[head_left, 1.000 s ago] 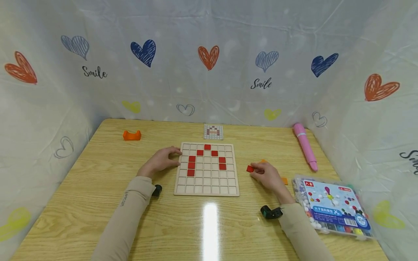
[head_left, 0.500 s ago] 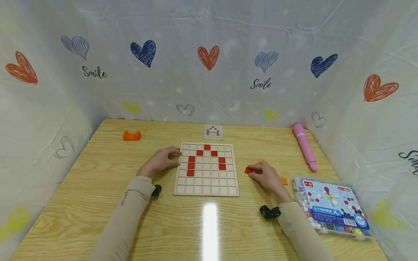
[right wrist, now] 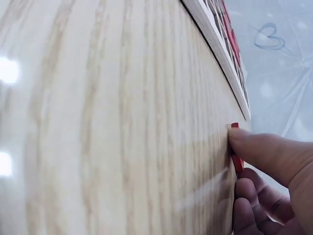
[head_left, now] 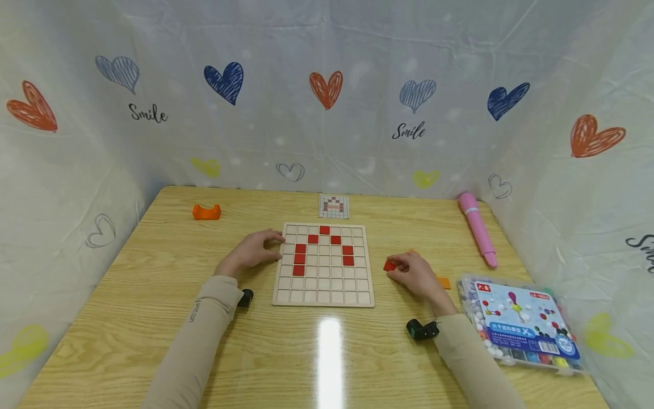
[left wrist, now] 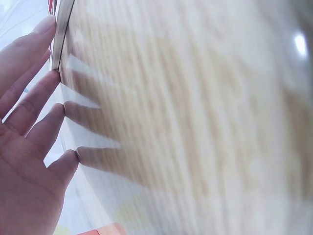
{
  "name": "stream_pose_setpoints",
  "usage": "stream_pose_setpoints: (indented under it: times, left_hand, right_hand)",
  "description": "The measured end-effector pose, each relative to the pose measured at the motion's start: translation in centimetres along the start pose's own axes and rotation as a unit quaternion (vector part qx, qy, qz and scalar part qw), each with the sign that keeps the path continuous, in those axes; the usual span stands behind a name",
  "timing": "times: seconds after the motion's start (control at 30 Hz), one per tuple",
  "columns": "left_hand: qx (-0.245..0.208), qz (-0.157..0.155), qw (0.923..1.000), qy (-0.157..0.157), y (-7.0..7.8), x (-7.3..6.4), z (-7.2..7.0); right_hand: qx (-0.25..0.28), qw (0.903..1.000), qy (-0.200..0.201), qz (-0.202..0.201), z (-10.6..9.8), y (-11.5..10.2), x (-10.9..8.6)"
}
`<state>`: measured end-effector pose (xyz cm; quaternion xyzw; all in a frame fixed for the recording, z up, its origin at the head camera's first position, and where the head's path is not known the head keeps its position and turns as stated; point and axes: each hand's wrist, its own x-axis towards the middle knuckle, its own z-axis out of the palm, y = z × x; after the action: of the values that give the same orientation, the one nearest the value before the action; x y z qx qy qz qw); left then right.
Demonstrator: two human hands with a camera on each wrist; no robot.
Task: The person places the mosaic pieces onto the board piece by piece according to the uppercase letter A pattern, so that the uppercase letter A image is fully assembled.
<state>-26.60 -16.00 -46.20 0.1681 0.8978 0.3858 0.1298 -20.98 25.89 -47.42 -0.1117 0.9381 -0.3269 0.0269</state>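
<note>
Red tile (head_left: 389, 266), pinched by the right hand (head_left: 416, 276), has barely shifted in the last second, lying right of the unchanged board (head_left: 324, 272), so it remains unplaced; the left hand's (head_left: 252, 248) loose fingers touch the board's left edge.

Beige sleeves (head_left: 477, 360) — dark lettering (head_left: 194, 311) on the left one — are worn with small black wrist cameras (head_left: 422, 330).
</note>
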Motion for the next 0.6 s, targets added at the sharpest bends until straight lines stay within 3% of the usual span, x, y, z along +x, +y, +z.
stream_pose_setpoints:
  times: [0.27, 0.6]
  left_hand:
    - [0.004, 0.000, 1.0000, -0.003, -0.1, 0.1, 0.0]
    - [0.005, -0.004, 1.0000, -0.002, -0.1, 0.1, 0.0]
  right_hand:
    - [-0.029, 0.9994, 0.014, -0.013, 0.1, -0.2, 0.2]
    - [0.030, 0.9992, 0.026, 0.004, -0.2, -2.4, 0.6]
